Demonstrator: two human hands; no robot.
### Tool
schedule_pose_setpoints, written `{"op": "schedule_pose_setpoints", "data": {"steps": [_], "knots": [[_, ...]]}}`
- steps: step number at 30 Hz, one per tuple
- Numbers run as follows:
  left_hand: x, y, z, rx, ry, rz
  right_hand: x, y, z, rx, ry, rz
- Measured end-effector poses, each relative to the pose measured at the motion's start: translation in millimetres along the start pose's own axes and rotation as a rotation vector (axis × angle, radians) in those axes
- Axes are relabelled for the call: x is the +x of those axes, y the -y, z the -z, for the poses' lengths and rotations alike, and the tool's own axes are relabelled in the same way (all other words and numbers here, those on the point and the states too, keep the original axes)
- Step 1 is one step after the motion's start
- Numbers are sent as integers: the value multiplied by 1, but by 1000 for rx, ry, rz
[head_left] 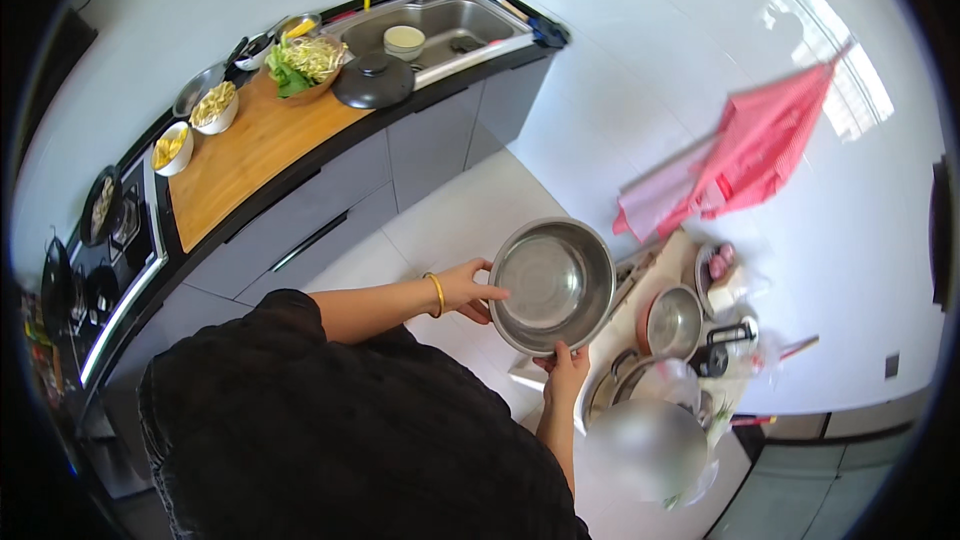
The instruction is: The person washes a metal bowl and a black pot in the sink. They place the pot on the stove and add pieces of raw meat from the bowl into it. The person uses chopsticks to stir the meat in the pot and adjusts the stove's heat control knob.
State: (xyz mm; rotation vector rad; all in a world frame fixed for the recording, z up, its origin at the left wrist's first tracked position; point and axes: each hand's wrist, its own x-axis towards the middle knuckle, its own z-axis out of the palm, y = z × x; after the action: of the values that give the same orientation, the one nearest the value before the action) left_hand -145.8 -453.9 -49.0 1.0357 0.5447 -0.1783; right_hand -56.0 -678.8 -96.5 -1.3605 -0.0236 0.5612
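Between my two hands is a round stainless steel basin [552, 280], tipped so that its bare inside faces me. My left hand [470, 290], with a yellow bangle at the wrist, grips the basin's left rim, thumb over the edge and fingers underneath. At the near rim, my right hand [566, 368] pinches the metal, its thumb and fingers closed on it. The basin is held in the air above the floor, just left of a crowded side table [648, 275].
That table carries a metal pot [673, 322], a black-handled jug [715, 358] and other cookware. A pink checked apron [765, 145] hangs on the wall. Along the counter are a wooden board [245, 155], vegetable bowls, a black lid [374, 82], a sink [465, 25] and a stove [125, 230].
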Motion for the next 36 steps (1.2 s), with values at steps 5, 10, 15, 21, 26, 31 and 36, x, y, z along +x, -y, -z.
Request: {"op": "schedule_pose_setpoints", "data": {"steps": [5,10,15,21,26,31,36], "knots": [[11,-60,81,-123,-44,-134,75,22,-100,-45,130,-15],[44,-130,182,-175,-124,-205,169,38,-215,-146,239,14],[72,-194,257,-174,-219,-246,250,49,-315,-122,310,-53],[112,-224,337,27,-583,-421,372,63,-399,-214,388,-133],[136,-244,371,663,-1191,-555,521,70,-477,-394,564,-132],[173,-276,381,1222,-1567,73,688,24,-561,-600,760,-75],[193,-290,382,1206,-1600,529,761,-25,-626,-1021,902,-198]]}}
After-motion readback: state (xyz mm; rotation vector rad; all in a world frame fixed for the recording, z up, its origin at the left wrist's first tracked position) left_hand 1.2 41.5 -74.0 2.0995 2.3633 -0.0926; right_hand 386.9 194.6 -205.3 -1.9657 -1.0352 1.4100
